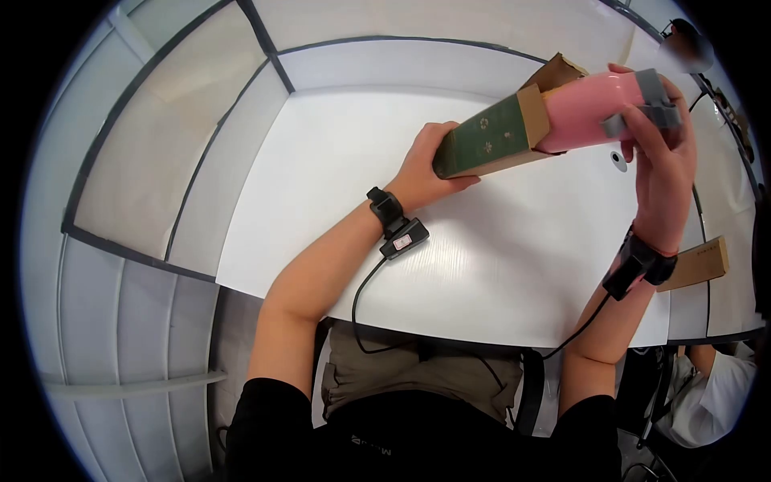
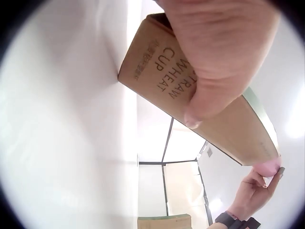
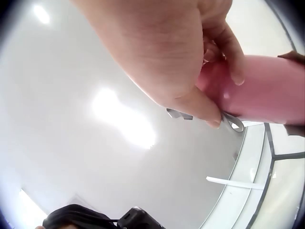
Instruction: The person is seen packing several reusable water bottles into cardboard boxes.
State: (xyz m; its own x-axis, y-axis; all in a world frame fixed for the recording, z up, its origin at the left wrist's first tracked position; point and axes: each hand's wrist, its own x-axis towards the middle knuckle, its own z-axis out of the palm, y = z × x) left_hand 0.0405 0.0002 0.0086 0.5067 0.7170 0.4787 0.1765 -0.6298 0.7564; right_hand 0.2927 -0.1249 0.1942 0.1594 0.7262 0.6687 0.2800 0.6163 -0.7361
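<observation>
Your left fingers (image 2: 202,102) grip the box (image 1: 490,136) while your right fingers (image 3: 232,57) grasp the pink bottle (image 1: 586,111), where a skewed angle could jam it against the flap (image 1: 533,116)

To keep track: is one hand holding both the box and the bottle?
No, the left hand grips the box and the right hand holds the bottle.

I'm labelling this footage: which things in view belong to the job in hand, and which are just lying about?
In the job:
green box, held by the left hand
pink bottle, partly inside it, gripped by the right hand

Apparently just about:
other cardboard box, untouched at right
wrist cameras, merely worn
</observation>
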